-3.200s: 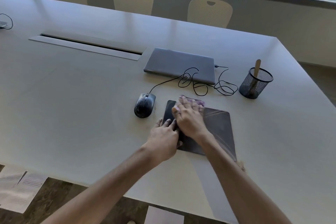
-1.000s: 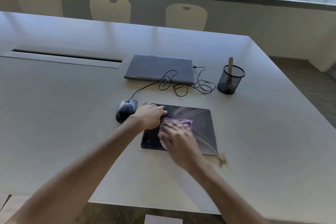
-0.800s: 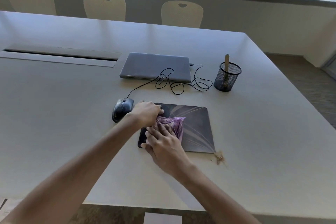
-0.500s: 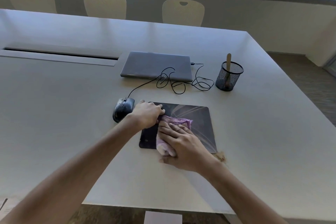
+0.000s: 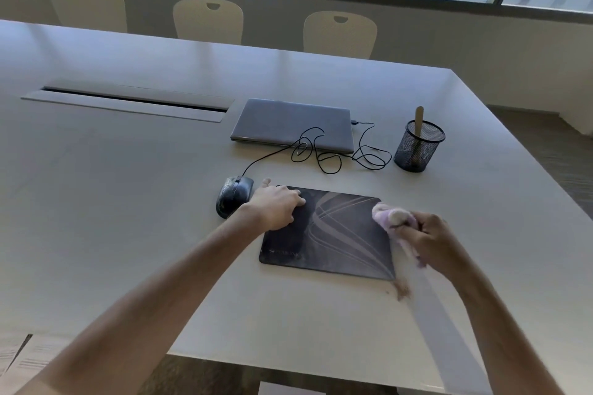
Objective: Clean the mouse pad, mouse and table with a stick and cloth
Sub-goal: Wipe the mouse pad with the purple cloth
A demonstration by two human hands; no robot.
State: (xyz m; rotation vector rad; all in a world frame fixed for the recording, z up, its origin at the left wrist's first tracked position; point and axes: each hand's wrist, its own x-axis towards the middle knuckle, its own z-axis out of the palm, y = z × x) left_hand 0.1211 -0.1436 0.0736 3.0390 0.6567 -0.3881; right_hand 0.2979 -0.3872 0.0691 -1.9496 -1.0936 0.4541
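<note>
A dark mouse pad [image 5: 337,234] with pale curved lines lies flat on the white table [image 5: 128,218]. My left hand [image 5: 276,207] rests palm down on its far left corner, fingers spread. My right hand [image 5: 428,242] hovers at the pad's right edge, closed around a bunched purple cloth [image 5: 393,218]. A black wired mouse [image 5: 234,199] sits just left of the pad, beside my left hand. A wooden stick [image 5: 418,120] stands in a black mesh cup [image 5: 417,151] at the back right.
A closed grey laptop [image 5: 292,125] lies behind the pad, with the mouse's black cable [image 5: 333,154] coiled in front of it. Brown crumbs [image 5: 401,289] sit by the pad's near right corner. A cable slot [image 5: 128,99] runs across the table; several chairs [image 5: 208,21] line the far side.
My right hand has swept the cloth from the pad's left half to its right edge and lifted it, bunched. My left hand stays on the far left corner.
</note>
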